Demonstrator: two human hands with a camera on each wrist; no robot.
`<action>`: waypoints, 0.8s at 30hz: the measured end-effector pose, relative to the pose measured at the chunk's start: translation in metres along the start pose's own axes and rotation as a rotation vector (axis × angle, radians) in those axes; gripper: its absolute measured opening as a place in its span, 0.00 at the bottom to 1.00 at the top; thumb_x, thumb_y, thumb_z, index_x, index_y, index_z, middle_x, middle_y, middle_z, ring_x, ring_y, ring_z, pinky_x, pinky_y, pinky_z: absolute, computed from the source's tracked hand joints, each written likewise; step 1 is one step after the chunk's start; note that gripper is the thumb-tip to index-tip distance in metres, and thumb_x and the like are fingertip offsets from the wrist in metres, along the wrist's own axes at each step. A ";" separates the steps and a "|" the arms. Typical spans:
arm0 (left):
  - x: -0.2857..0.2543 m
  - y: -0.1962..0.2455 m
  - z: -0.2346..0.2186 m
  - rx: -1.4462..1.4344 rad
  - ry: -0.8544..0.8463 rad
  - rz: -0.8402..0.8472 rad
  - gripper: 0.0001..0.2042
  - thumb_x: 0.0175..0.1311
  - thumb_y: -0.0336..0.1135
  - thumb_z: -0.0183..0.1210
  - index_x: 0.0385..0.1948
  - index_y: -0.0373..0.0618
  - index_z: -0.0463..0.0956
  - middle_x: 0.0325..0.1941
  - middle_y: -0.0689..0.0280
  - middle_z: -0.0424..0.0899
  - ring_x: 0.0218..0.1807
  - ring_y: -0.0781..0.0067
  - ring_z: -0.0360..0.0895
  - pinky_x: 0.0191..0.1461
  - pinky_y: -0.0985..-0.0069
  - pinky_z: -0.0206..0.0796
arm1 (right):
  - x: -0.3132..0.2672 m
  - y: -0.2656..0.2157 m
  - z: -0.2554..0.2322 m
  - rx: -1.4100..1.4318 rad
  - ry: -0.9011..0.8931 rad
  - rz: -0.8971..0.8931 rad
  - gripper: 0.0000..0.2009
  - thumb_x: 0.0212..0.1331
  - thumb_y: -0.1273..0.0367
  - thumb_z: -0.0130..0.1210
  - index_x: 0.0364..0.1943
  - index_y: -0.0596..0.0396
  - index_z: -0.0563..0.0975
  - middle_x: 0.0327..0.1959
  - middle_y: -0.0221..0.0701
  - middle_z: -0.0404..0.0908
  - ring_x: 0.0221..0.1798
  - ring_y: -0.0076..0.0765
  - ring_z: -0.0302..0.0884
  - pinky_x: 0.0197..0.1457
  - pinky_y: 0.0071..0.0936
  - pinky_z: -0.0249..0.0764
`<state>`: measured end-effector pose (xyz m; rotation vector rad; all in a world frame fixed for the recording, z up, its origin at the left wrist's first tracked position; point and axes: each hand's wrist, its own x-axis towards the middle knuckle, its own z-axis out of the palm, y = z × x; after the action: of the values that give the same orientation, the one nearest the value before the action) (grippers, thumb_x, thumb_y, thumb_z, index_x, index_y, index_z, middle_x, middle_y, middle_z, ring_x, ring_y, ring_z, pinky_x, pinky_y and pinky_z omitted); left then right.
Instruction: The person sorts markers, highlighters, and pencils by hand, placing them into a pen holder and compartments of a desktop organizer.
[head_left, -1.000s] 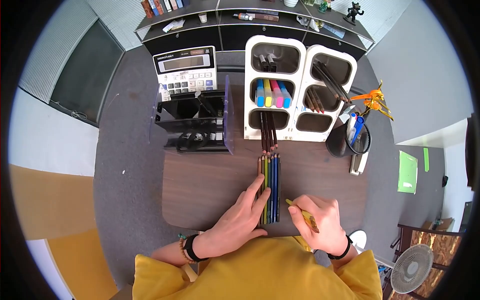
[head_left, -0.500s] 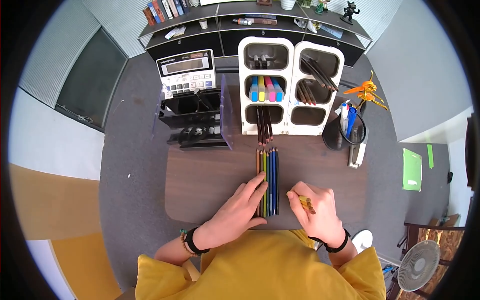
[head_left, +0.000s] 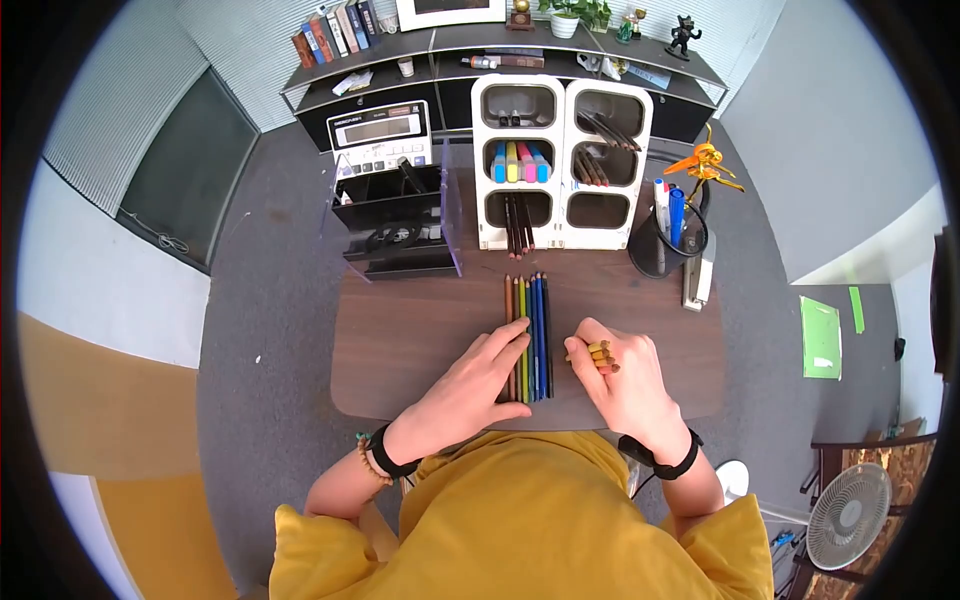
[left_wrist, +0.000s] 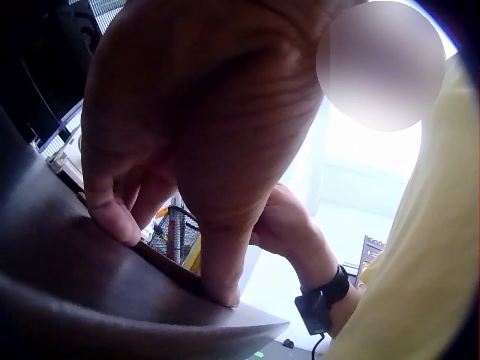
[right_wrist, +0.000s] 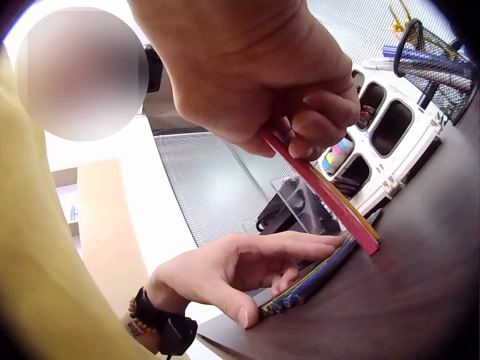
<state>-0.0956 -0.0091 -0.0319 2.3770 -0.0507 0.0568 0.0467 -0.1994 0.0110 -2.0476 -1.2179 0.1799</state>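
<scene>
A row of coloured pencils (head_left: 538, 330), brown, green, blue and black, lies side by side on the table. My left hand (head_left: 470, 377) rests over the left part of this row, fingertips on the pencils. In the right wrist view, the left thumb stands at the pencils' near ends. My right hand (head_left: 628, 378), just right of the row, grips a small bunch of coloured pencils (head_left: 602, 354). A red pencil (right_wrist: 330, 201) and a yellow one beside it stick out below that hand, slanting down to the tabletop; the fingers hide their middles.
Beyond the row stands a white compartment organizer (head_left: 555, 240) with dark pencils and highlighters. A clear-sided desk organizer (head_left: 400, 235) and a calculator (head_left: 378, 135) stand left. To the right are a mesh pen cup (head_left: 655, 255) and a stapler (head_left: 697, 275).
The pencils in my right hand have turned from lying slantwise to standing more upright, so several ends now show above the grip. My left hand stays on the row. The head view has shifted.
</scene>
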 end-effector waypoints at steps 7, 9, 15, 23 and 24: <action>0.000 -0.002 0.002 -0.046 0.017 0.001 0.40 0.58 0.38 0.77 0.71 0.32 0.68 0.80 0.51 0.63 0.78 0.44 0.65 0.81 0.56 0.61 | -0.002 0.003 0.001 0.025 0.022 -0.018 0.11 0.74 0.68 0.57 0.33 0.57 0.73 0.23 0.45 0.78 0.28 0.64 0.78 0.30 0.50 0.71; -0.003 0.000 0.002 -0.013 0.033 0.018 0.38 0.58 0.37 0.76 0.70 0.34 0.69 0.80 0.52 0.63 0.77 0.45 0.67 0.78 0.58 0.66 | -0.002 0.003 0.005 0.004 0.022 -0.003 0.11 0.74 0.67 0.57 0.34 0.57 0.73 0.24 0.45 0.78 0.28 0.64 0.78 0.30 0.50 0.72; -0.002 -0.003 0.001 -0.074 0.023 0.006 0.35 0.59 0.34 0.76 0.68 0.34 0.71 0.79 0.54 0.64 0.74 0.49 0.69 0.68 0.62 0.76 | -0.004 0.025 0.023 -0.049 0.010 -0.008 0.11 0.75 0.66 0.56 0.33 0.56 0.72 0.23 0.45 0.78 0.29 0.64 0.78 0.30 0.50 0.72; 0.001 0.000 0.000 -0.074 0.011 -0.023 0.37 0.58 0.36 0.76 0.68 0.35 0.70 0.78 0.53 0.64 0.76 0.47 0.67 0.78 0.58 0.65 | -0.004 0.043 0.033 0.048 0.038 0.021 0.11 0.76 0.68 0.55 0.33 0.56 0.72 0.19 0.45 0.74 0.26 0.64 0.77 0.27 0.50 0.71; 0.002 0.001 -0.001 -0.081 0.002 -0.039 0.37 0.58 0.36 0.76 0.68 0.35 0.70 0.77 0.53 0.64 0.76 0.46 0.67 0.79 0.57 0.63 | -0.003 0.043 0.033 0.053 0.044 0.022 0.11 0.76 0.68 0.55 0.32 0.56 0.72 0.19 0.45 0.74 0.26 0.64 0.77 0.27 0.50 0.71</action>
<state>-0.0938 -0.0088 -0.0304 2.2959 -0.0056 0.0377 0.0597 -0.1966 -0.0417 -2.0093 -1.1521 0.1753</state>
